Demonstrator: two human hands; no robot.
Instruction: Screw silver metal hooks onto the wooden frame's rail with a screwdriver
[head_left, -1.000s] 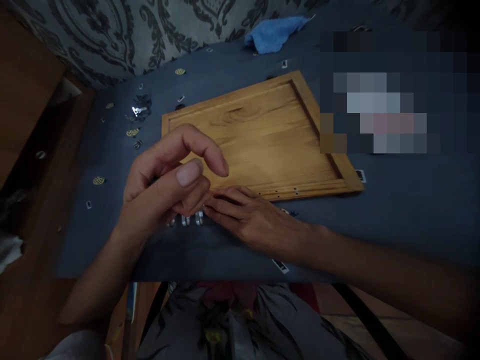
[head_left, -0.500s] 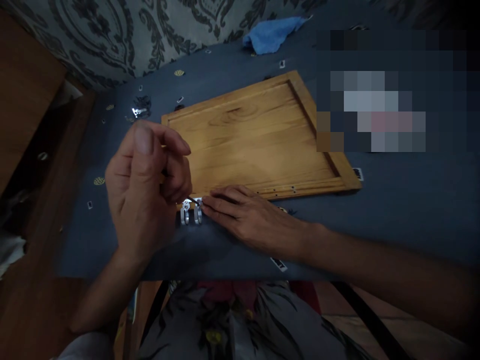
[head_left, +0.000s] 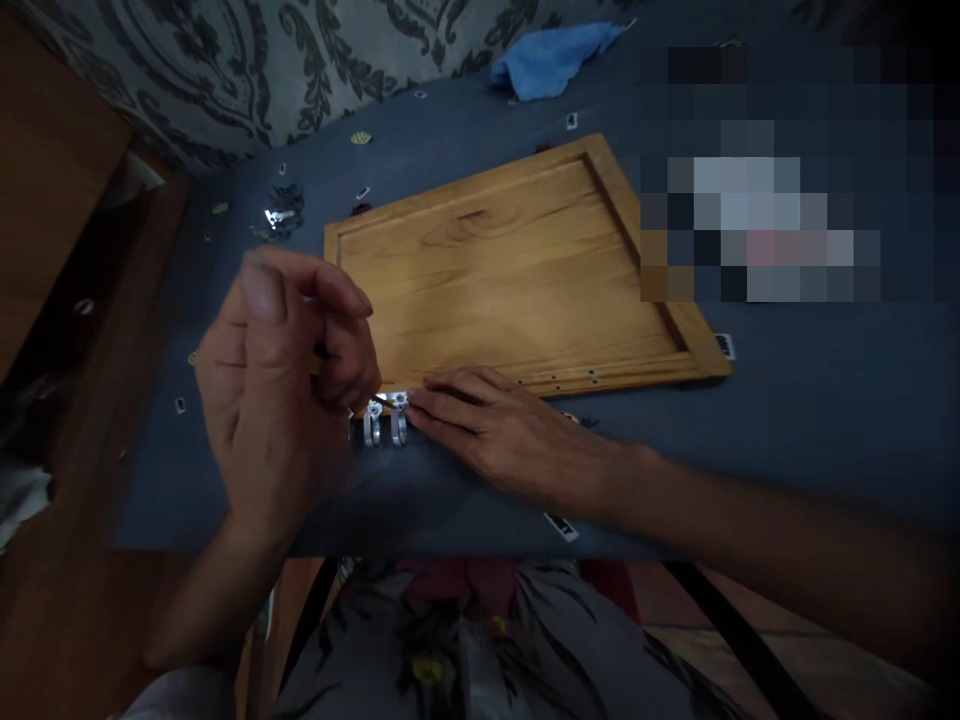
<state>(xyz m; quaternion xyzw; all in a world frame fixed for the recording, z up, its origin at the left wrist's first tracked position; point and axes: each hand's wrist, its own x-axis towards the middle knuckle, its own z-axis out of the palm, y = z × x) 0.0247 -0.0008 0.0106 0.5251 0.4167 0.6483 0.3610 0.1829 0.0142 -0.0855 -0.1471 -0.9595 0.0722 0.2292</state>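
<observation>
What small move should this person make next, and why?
Probably a slight turn of the left hand while the right hand steadies the wooden panel. A thin dark shaft runs from the curled left fingers towards a metal fitting at the panel's near edge, and the right fingertips lie right beside it.

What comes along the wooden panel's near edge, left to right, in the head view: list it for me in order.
Left hand → metal loops → right hand → small dark marks → panel's near right corner.
</observation>
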